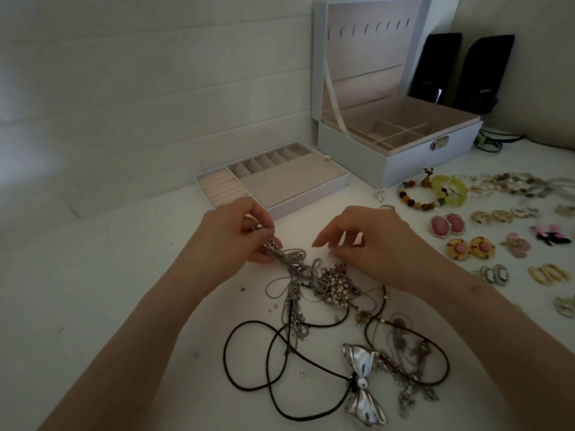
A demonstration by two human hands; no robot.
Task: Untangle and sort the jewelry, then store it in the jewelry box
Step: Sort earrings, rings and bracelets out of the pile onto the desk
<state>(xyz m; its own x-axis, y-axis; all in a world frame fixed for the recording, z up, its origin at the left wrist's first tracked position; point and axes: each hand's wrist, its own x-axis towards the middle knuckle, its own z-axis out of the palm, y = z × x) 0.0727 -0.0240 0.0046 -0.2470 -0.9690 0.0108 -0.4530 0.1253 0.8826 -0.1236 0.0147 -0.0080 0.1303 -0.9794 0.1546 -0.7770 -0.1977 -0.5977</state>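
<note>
Head view looks down on a white table point(124, 306) with both bare forearms reaching in from the near edge. The left hand point(239, 234) has its fingers curled tight together, pinching the end of a bunch of silver chains and holding it just off the table. Those chains run down into a tangle of necklaces point(314, 284) lying mid-table between the two wrists. It is a knot of thin silver strands, with a cluster of small pearls in the middle.

The right hand point(367, 244) hovers just beside the pearls, fingers loosely bent and a little apart, the forefinger stretched toward the left hand. Whether thumb and fingertips nip a fine strand I cannot tell.

Nearer the near edge, a black cord point(249, 346) loops out of the tangle and leads to a shiny silver bow point(364, 381). More dark cord and chain are heaped just to the right of it.

The jewelry box point(404, 157) stands at the far edge toward the right far corner. Its lid is upright and its divided compartments are showing. A loose tray point(280, 185) with ring rolls and slots sits to its left, close by the far edge and just beyond the left hand.

Along the right edge lie sorted pieces — beaded bracelets point(417, 194) and pink earrings point(446, 225) among other pairs. Two black speakers point(435, 70) stand behind the box.
</note>
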